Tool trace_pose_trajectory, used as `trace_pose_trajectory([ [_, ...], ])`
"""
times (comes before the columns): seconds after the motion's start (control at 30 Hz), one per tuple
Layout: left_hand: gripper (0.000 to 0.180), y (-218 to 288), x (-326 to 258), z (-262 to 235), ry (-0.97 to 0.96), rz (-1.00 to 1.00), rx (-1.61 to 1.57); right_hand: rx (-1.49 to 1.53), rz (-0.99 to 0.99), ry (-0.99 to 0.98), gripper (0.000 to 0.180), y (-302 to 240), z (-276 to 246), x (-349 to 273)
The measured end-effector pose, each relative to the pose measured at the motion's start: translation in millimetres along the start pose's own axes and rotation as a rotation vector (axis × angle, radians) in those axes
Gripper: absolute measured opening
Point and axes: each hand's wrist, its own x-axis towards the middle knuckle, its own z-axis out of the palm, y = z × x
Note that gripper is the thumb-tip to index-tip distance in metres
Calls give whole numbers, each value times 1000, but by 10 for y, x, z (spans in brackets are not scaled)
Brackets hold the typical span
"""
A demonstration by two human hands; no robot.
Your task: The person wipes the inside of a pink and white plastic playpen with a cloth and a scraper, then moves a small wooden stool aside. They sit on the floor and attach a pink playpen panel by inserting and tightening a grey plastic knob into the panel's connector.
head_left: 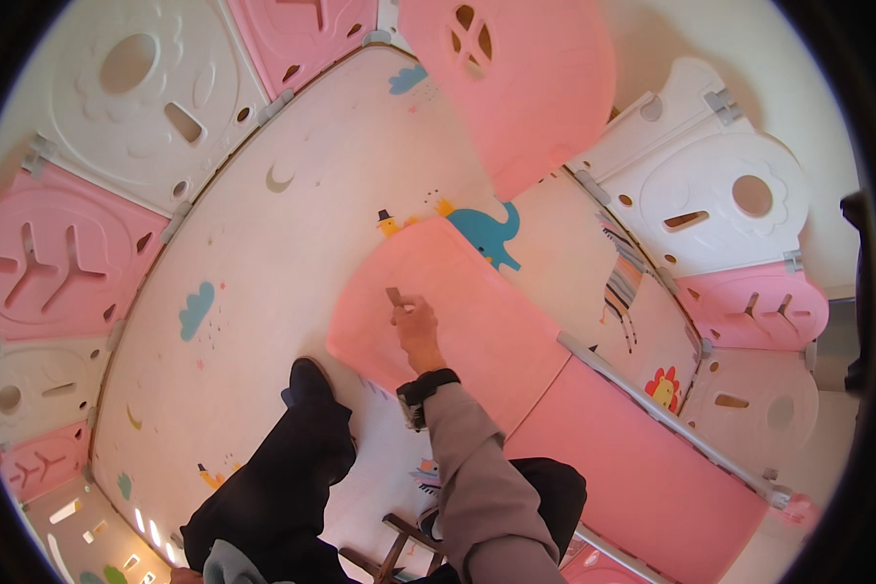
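Note:
My right hand (416,329) reaches out over a pink plastic panel (487,292) with a rounded end. Its fingers are closed on a small flat brown piece (393,296), too small to identify; a dark band circles the wrist. Whether the piece touches the panel I cannot tell. Only a sliver of my left hand (187,576) shows at the lower edge, beside a grey sleeve, with its fingers out of sight.
Pink and white play-fence panels (117,88) surround a patterned mat (263,243). A tall pink panel (516,88) with cutouts stands ahead. Another pink section (642,467), edged by a grey rail, continues rightward. Below is a dark stool (391,550), near my shoe (311,384).

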Motion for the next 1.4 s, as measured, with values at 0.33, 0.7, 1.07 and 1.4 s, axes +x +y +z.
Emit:
trace_pose_trajectory([
  [0.33,36,429,550,309,122,125,4,547,-54,-124,34,-1589,-2137,-1526],
  [0.7,32,99,2708,253,341,35,-366,864,-112,57,29,-1268,-2923,-2592],
  [1.07,37,-745,4550,2472,-61,151,3,758,68,155,29,-1238,-3218,-2459],
  [1.4,42,-1234,4548,3844,-141,495,335,618,160,401,28,-1157,-3281,-2454],
])
